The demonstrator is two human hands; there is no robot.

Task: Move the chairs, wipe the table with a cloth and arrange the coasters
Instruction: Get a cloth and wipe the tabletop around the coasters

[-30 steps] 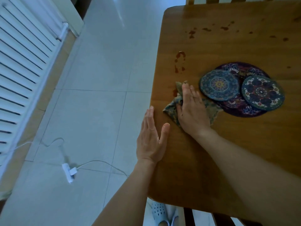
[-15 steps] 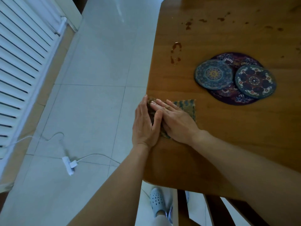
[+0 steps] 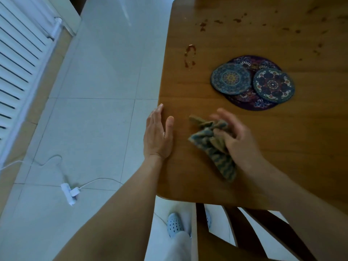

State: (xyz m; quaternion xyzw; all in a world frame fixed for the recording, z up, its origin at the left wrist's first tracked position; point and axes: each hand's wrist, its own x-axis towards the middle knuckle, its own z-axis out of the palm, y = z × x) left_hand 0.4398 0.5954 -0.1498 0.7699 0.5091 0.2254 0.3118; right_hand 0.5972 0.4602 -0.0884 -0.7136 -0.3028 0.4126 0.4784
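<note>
My right hand [image 3: 237, 136] holds a crumpled green-and-tan cloth [image 3: 211, 146], lifted slightly off the wooden table [image 3: 282, 157]; the hand is blurred by motion. My left hand [image 3: 157, 134] lies flat and open against the table's left edge, its thumb on the top. Three round patterned coasters lie beyond the cloth: a blue one [image 3: 230, 79] and a dark floral one [image 3: 274, 85] overlap a larger purple one [image 3: 250, 102]. Brown spill marks [image 3: 190, 55] stain the wood beyond the coasters, and more spots [image 3: 237, 20] dot the far side.
A dark wooden chair back [image 3: 244, 232] stands under the table's near edge. On the tiled floor at left lie a white power strip [image 3: 68, 193] and its cable. A white radiator [image 3: 17, 59] lines the left wall. My foot wears a pale perforated shoe [image 3: 176, 224].
The right hand dragged the cloth from beside the coasters to the left edge against my left hand, then drew back right and bunched the cloth up. The left hand stayed at the edge.
</note>
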